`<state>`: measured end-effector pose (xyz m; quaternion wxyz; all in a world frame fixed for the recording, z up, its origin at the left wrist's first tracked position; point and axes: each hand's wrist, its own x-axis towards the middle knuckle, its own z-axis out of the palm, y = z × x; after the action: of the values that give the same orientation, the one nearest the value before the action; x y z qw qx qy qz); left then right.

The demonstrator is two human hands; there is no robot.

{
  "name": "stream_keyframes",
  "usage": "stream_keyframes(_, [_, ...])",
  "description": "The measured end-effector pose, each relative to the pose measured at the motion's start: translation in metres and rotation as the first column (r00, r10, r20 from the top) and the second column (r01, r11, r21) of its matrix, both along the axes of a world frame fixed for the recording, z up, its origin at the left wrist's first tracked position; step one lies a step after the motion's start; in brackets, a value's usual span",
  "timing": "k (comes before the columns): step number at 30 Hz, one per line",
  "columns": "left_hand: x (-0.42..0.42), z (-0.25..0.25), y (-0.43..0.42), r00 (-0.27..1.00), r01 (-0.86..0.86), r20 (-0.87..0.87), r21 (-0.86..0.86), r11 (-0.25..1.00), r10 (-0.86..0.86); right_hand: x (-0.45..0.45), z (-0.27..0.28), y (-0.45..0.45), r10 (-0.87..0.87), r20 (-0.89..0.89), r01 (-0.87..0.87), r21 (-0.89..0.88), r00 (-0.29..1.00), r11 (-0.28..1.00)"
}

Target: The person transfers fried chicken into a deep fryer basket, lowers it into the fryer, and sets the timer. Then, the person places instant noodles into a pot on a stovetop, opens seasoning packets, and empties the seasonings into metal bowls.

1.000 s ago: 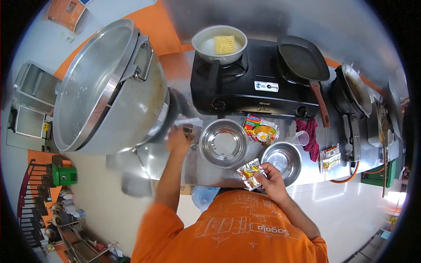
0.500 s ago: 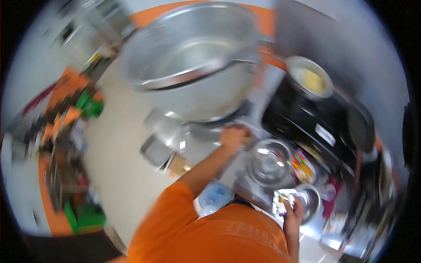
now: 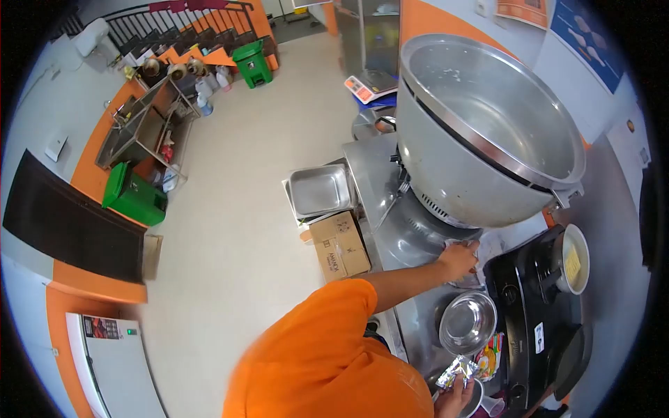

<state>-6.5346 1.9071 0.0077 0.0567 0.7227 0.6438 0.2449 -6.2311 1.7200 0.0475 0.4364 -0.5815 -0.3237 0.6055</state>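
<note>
My right hand (image 3: 454, 398) pinches a silver foil sachet (image 3: 456, 371) near the second metal bowl (image 3: 475, 400), at the lower right. Stretched out to the counter, my left hand (image 3: 460, 260) is beside the base of the large pot (image 3: 481, 174); its fingers bend over something pale that I cannot make out. Between the hands sits a round metal bowl (image 3: 467, 323). A colourful noodle packet (image 3: 489, 357) lies next to that bowl. On the black stove (image 3: 519, 327), a small pan (image 3: 583, 259) holds a yellow noodle block (image 3: 573, 265).
A square metal tray (image 3: 320, 190) and a cardboard box (image 3: 340, 246) are left of the counter (image 3: 369, 160). A scale (image 3: 373, 86) stands beyond the pot. Across the floor are green bins (image 3: 136, 195), a sink stand (image 3: 143, 132) and a white freezer (image 3: 115, 362).
The view has swung left, so the counter and stove now appear at the right. My right hand still holds the sachet; my left hand remains by the pot's base.
</note>
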Motion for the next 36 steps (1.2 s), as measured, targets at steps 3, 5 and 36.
stream_keyframes(3, [-0.003,0.013,-0.006,0.997,-0.016,-0.071,-0.046,0.999,0.012,-0.001,-0.005,0.004,-0.014,-0.035,0.014,0.016,0.999,1.000])
stream_keyframes(5, [-0.004,0.025,-0.012,0.997,-0.046,-0.067,-0.030,0.999,0.044,0.002,-0.008,0.005,0.023,-0.041,-0.021,0.034,0.999,0.999])
stream_keyframes(36, [-0.006,0.048,-0.080,0.602,0.103,0.779,-0.291,0.951,0.173,-0.020,0.073,0.047,0.088,0.017,-0.089,0.086,0.996,0.992])
